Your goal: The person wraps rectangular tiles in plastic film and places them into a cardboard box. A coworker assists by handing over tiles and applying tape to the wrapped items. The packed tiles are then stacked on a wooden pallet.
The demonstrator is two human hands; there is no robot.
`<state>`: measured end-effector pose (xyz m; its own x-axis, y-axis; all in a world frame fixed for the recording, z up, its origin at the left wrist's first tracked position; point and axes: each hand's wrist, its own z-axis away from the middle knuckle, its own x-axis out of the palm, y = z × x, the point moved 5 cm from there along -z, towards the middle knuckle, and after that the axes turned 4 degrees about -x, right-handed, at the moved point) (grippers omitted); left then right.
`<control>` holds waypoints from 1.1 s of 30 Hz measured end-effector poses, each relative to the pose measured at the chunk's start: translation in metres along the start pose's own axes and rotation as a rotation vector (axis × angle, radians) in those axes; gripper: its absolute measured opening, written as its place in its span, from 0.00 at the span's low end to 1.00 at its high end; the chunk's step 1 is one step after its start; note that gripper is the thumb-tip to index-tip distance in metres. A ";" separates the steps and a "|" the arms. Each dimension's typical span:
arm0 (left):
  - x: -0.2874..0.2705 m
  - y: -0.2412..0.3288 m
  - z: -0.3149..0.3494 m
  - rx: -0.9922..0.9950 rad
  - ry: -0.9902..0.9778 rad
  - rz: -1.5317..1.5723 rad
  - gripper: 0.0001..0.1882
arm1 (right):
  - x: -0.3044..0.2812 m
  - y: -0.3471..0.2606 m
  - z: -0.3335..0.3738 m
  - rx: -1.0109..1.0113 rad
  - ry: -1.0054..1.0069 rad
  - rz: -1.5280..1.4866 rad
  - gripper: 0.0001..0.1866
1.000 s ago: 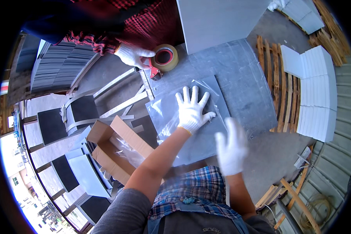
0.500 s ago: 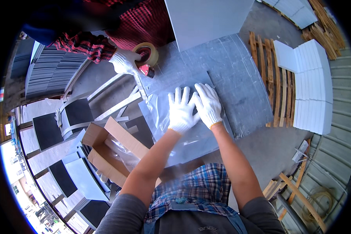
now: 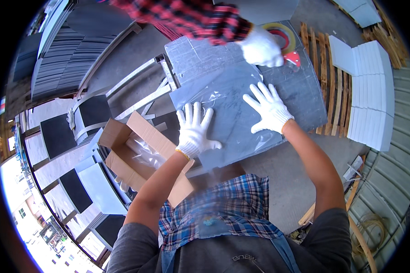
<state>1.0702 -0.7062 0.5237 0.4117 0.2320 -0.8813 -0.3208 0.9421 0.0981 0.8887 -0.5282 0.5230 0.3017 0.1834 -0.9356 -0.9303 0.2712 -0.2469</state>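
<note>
A grey panel under clear plastic film (image 3: 230, 109) lies on the work table (image 3: 205, 57). My left hand (image 3: 193, 129), in a white knit glove, presses on its left part with fingers spread. On the right part lies my right hand (image 3: 269, 110), gloved the same way, fingers apart. Neither holds anything. Beyond them, a co-worker's gloved hand (image 3: 261, 47) reaches in from the far side in a red and black checked sleeve (image 3: 191, 20). That hand is at a red tape dispenser (image 3: 292, 59) with a roll of tape (image 3: 284, 36).
An open cardboard box (image 3: 143, 120) with clear plastic bags inside stands at my left. White panels (image 3: 369, 91) are stacked on a wooden pallet (image 3: 325, 82) to the right. Stacked grey panels (image 3: 73, 59) stand far left, near a metal frame (image 3: 134, 100).
My hands have moved apart, the left toward the left edge and the right outward. The co-worker's hand and tape dispenser have swept from the left across to the right side of the panel.
</note>
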 end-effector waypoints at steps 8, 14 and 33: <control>-0.014 -0.010 0.009 -0.095 -0.040 0.002 0.66 | -0.005 0.000 0.014 0.066 -0.208 0.115 0.67; -0.032 -0.004 0.002 -0.075 0.206 0.092 0.41 | -0.008 0.000 0.017 0.042 -0.270 0.154 0.67; -0.011 -0.003 -0.015 0.077 0.243 0.055 0.57 | -0.009 0.003 0.014 -0.011 -0.342 0.187 0.68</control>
<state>1.0542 -0.7151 0.5262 0.1750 0.2270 -0.9580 -0.2676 0.9474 0.1756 0.8861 -0.5153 0.5343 0.1774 0.5338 -0.8268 -0.9775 0.1933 -0.0850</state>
